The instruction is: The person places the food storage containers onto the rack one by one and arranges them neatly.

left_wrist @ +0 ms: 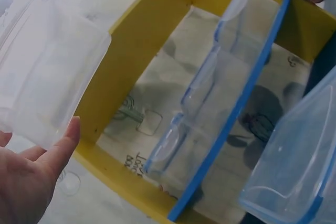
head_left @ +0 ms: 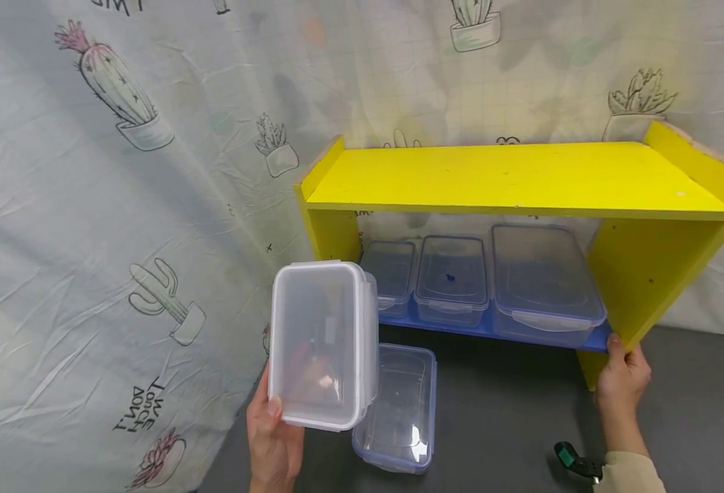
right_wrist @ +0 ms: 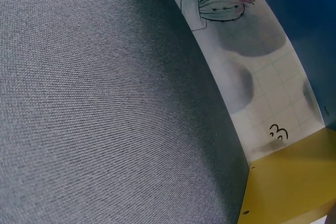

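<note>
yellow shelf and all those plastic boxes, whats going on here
A person's left hand holds a clear lidded container up in front of the yellow shelf. Their right hand grips the shelf's right side by the blue lower board, where three containers sit. Another container lies on the grey surface.

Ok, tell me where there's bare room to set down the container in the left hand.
Bare: yellow top board, and grey mat between the floor container and right hand. Crowded: blue shelf, three lidded containers side by side.
</note>
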`<state>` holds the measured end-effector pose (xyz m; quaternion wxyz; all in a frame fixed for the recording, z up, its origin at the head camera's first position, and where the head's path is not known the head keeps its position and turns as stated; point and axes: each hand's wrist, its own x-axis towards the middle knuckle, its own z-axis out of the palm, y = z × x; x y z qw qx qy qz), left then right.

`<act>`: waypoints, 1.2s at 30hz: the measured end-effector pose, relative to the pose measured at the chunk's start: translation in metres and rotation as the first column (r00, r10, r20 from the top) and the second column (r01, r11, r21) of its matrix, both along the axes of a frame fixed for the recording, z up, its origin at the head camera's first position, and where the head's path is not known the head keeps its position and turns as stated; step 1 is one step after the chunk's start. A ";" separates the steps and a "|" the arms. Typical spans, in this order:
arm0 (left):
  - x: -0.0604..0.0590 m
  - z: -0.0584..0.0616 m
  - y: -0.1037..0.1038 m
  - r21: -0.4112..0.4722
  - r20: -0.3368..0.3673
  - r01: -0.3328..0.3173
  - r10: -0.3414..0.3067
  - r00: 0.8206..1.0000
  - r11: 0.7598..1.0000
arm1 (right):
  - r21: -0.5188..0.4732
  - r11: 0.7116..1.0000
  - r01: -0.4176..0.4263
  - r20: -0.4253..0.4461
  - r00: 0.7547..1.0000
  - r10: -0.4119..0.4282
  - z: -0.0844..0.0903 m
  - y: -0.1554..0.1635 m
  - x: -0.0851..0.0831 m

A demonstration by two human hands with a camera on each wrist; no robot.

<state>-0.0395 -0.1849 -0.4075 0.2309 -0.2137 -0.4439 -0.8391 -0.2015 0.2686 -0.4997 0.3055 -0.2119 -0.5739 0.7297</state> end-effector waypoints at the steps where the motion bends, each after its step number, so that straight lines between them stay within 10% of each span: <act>1: -0.001 0.001 0.000 -0.003 -0.012 0.001 -0.001 1.000 1.000 | 0.003 1.000 -0.002 0.006 1.000 0.002 0.000 0.000 0.000; 11: -0.004 0.010 0.004 0.010 -0.080 0.045 -0.044 0.996 0.999 | 0.020 1.000 -0.002 0.000 1.000 0.002 -0.002 -0.002 -0.003; 36: -0.032 0.046 0.021 0.073 -0.107 -0.133 0.140 0.984 0.988 | 0.011 1.000 0.007 -0.004 1.000 -0.007 -0.004 -0.001 -0.001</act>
